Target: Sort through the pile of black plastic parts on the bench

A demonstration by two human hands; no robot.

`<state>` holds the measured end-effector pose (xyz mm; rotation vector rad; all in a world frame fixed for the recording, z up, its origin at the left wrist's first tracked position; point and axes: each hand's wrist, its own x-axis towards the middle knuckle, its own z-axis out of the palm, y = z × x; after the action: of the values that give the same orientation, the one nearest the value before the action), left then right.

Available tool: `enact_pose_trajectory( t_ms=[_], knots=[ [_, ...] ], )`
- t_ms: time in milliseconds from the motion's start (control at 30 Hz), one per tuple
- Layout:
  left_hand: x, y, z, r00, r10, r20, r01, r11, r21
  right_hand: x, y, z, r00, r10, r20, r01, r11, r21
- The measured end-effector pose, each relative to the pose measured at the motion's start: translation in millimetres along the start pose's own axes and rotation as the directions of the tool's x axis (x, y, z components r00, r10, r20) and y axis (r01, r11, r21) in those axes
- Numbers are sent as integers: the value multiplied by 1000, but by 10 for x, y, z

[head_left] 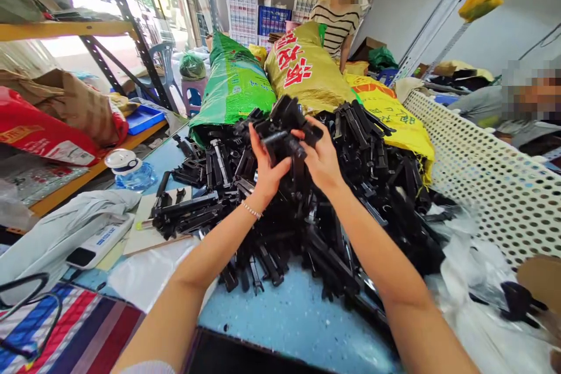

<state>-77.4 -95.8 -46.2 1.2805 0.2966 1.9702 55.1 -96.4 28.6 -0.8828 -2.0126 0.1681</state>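
My left hand (266, 170), with a beaded bracelet at the wrist, is closed around a clump of black plastic parts (280, 131). From the other side my right hand (323, 155) grips the same clump, thumb and fingers bent against it. The clump is blurred, so its exact kind and the number of parts do not show. Both hands are above a large heap of long black plastic parts (219, 163), some with shiny metal strips, spread over the blue table (280, 315). The palms and several fingertips are partly hidden.
Behind the heap lie a green sack (239, 82), a gold sack (307, 67) and a yellow sack (394, 117). A perforated white panel (495, 175) borders the right side. At left are a clear blue jar (131, 169) and a white boxy device (100, 242). A person (336, 26) stands behind.
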Motion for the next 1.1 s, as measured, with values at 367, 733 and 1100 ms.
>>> enact_pose_trajectory(
  t_ms=[367,733,1100],
  knots=[
    [2141,-1034,136,873,-454,-176,452,619,642,1801,1562,-204,922,340,-186,-380,698,-608],
    [1688,-1269,-218,972,-234,-17,96,330,939,1355,1608,-146,904,421,-78,-319,541,-778],
    [1303,-77,-111,956,-275,-102,238,521,820,478,656,-554,930,309,197,-47,634,-772]
  ],
)
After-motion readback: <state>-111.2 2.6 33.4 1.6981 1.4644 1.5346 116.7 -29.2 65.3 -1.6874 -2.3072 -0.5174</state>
